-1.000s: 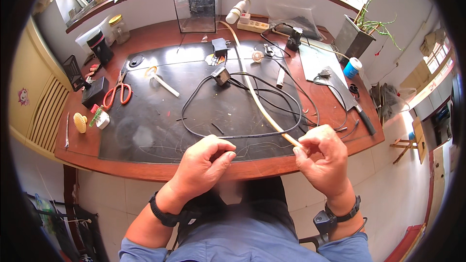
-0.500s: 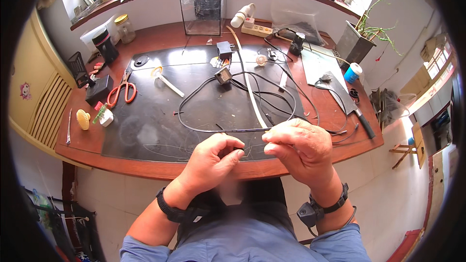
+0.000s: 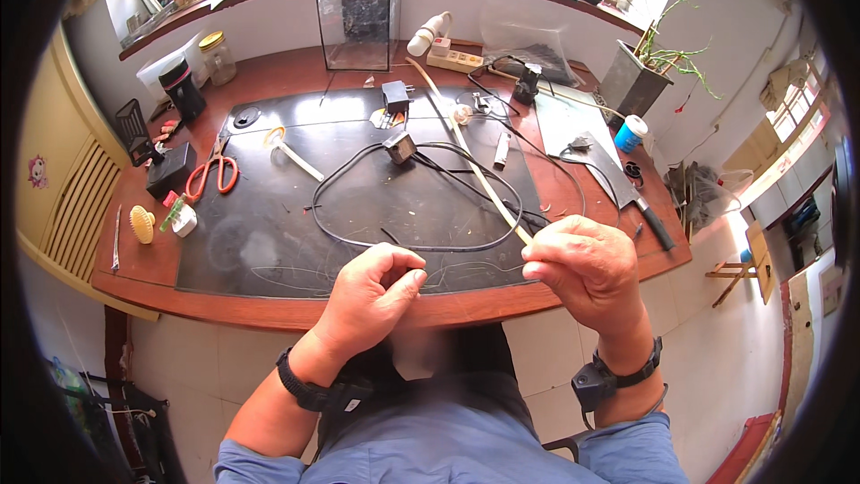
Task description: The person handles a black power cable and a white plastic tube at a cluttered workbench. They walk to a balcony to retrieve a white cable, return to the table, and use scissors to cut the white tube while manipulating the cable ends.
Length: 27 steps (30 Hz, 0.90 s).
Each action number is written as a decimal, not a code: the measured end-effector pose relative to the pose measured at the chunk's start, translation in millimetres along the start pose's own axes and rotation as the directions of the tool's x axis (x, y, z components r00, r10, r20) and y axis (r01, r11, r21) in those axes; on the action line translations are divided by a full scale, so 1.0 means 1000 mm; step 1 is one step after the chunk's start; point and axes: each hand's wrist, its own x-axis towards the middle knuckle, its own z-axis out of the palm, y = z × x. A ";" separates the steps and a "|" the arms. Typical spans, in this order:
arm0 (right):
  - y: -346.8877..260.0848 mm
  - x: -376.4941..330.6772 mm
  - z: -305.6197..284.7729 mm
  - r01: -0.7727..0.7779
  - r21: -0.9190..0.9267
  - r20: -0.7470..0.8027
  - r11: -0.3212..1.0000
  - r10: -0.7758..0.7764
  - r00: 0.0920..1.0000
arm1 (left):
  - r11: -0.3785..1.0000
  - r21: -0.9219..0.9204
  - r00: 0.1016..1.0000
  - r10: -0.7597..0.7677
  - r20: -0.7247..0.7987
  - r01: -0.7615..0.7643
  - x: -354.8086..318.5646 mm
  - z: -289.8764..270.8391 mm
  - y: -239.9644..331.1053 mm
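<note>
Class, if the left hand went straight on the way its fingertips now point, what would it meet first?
Most likely the bare right hand, facing it across a gap, though depth is unclear here.

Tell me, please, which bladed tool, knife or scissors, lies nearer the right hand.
The black-handled knife, beyond the right hand; the orange-handled scissors lie far left.

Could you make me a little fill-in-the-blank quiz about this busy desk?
1. The near end of the pale stick is closer to the right hand than to the ____ hand.
2. The looped black cable lies to the ____ of the scissors.
3. The jar has a ____ lid.
4. The big knife has a ____ handle.

Missing words: left; right; yellow; black.
</note>
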 end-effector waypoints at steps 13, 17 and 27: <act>-0.029 -0.066 -0.032 -0.165 0.398 -0.179 0.902 0.253 0.951 | 0.921 0.322 0.974 0.224 0.026 -0.220 0.003 0.007 -0.005; -0.041 -0.089 -0.046 -0.142 0.487 -0.306 0.861 0.321 0.896 | 0.919 0.336 0.977 0.214 0.013 -0.206 0.005 0.009 -0.002; -0.053 -0.141 -0.138 0.202 0.714 -0.493 0.670 0.276 0.825 | 0.929 0.320 0.980 0.200 -0.017 -0.184 0.004 0.008 -0.003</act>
